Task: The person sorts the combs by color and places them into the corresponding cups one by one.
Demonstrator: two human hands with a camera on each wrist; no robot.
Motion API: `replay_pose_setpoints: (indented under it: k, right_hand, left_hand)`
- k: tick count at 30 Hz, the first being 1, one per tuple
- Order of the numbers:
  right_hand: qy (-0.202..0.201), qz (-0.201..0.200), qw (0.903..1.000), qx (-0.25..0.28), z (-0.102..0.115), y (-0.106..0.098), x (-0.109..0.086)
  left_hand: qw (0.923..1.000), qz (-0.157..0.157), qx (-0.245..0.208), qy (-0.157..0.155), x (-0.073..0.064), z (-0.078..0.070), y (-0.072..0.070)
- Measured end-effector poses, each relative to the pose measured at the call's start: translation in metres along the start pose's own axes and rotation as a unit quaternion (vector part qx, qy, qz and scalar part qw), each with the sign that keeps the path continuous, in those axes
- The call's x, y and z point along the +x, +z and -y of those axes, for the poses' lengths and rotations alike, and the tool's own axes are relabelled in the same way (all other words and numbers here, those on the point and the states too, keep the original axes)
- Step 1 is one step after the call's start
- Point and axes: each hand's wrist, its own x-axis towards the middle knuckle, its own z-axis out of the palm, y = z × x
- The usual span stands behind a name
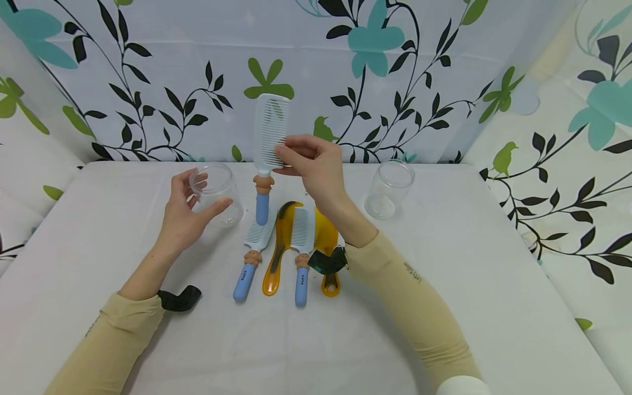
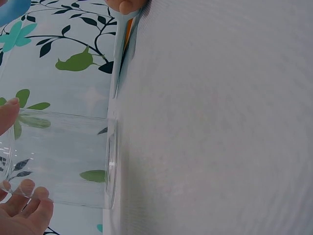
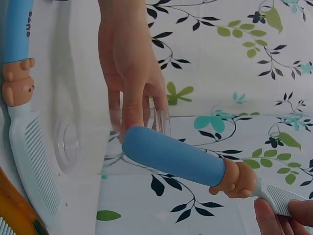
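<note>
My right hand (image 1: 318, 164) pinches a comb (image 1: 271, 129) by its pale toothed part, near the edge of the teeth. The comb is upright, with its blue handle (image 3: 171, 156) pointing down and a brown bear figure (image 3: 234, 180) between handle and teeth. On the left, my left hand (image 1: 182, 219) grips a clear cup (image 1: 224, 192) near its rim, thumb on one side and fingers on the other. In the left wrist view the clear cup (image 2: 68, 156) has nothing in it. The comb's handle end overlaps another comb lying below.
Two similar blue-handled combs, one at left (image 1: 244, 282) and one at right (image 1: 301, 285), lie on the white table (image 1: 222, 345). Amber combs, one (image 1: 281, 236) between them and another (image 1: 326, 230) partly behind my right wrist, lie alongside. A second clear cup (image 1: 387, 192) stands back right.
</note>
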Motion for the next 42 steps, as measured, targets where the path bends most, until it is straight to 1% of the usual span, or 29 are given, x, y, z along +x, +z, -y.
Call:
replay_pose_setpoints:
  k: [6, 15, 22, 31, 42]
  right_hand:
    - [-0.005, -0.001, 0.9998, 0.019, 0.001, 0.009, 0.003]
    - [0.002, -0.009, 0.9998, 0.019, 0.000, 0.014, 0.005]
    - [-0.016, -0.017, 0.9993, 0.029, -0.001, 0.017, 0.005]
    - [-0.035, -0.031, 0.9976, 0.050, 0.000, 0.023, 0.008]
    - [-0.065, -0.064, 0.9941, 0.058, 0.003, 0.031, 0.013]
  left_hand:
    - [1.0000, 0.002, 0.000, -0.001, 0.001, 0.000, 0.001]
    - [1.0000, 0.002, -0.001, -0.002, 0.000, -0.002, 0.001]
    - [1.0000, 0.002, -0.001, -0.004, 0.000, -0.001, 0.001]
    - [1.0000, -0.003, 0.000, 0.003, 0.000, 0.001, 0.000]
    - [1.0000, -0.003, -0.004, 0.007, 0.000, 0.000, 0.000]
